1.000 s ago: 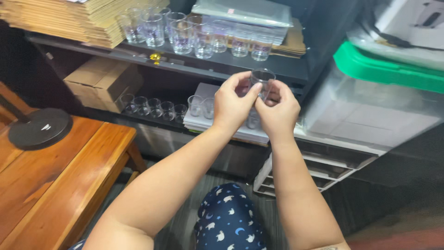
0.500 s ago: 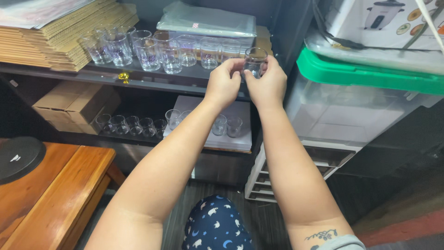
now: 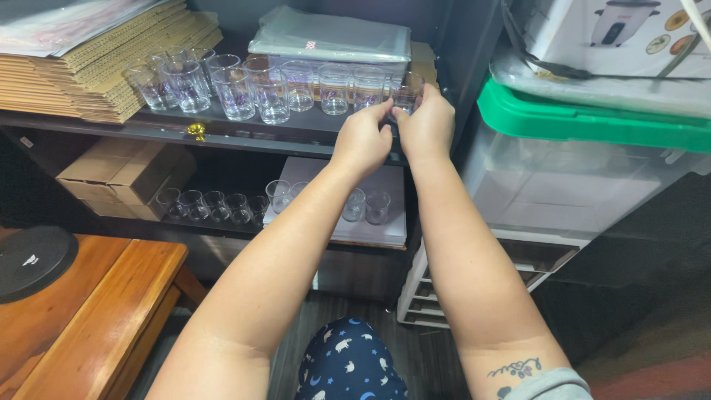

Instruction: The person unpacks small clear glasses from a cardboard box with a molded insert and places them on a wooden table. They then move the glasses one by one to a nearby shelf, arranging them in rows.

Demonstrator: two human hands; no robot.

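— Where are the hands?

— Both up at the right end of the upper shelf [image 3: 244,133]. The left hand [image 3: 364,141] and the right hand [image 3: 427,124] are closed together around one small clear glass [image 3: 406,90], fingers pinching it from either side. The glass sits at the end of a row of glasses [image 3: 296,90], just beside the last one; I cannot tell whether its base is touching the shelf, since the hands hide it.

— What else is on that shelf?

— A stack of flat cardboard [image 3: 96,67] at the left, and behind the row a flat packet in clear plastic [image 3: 329,35] lying on a box.

— And below?

— A lower shelf holds more small glasses [image 3: 215,206] — some on the dark board, some on a pale flat box [image 3: 378,230] — with a brown carton [image 3: 118,178] at the left end.

— The room around it?

— Cramped. To the right, touching the shelf unit's side, stands a clear storage bin with a green lid [image 3: 585,122], a printed appliance box [image 3: 615,30] on top. Under it, a small white drawer unit [image 3: 474,289]. At lower left, a wooden table [image 3: 89,311] with a black round disc [image 3: 33,259] on it. The floor is dark planks, and a knee in blue patterned cloth [image 3: 348,363] shows at the bottom edge.
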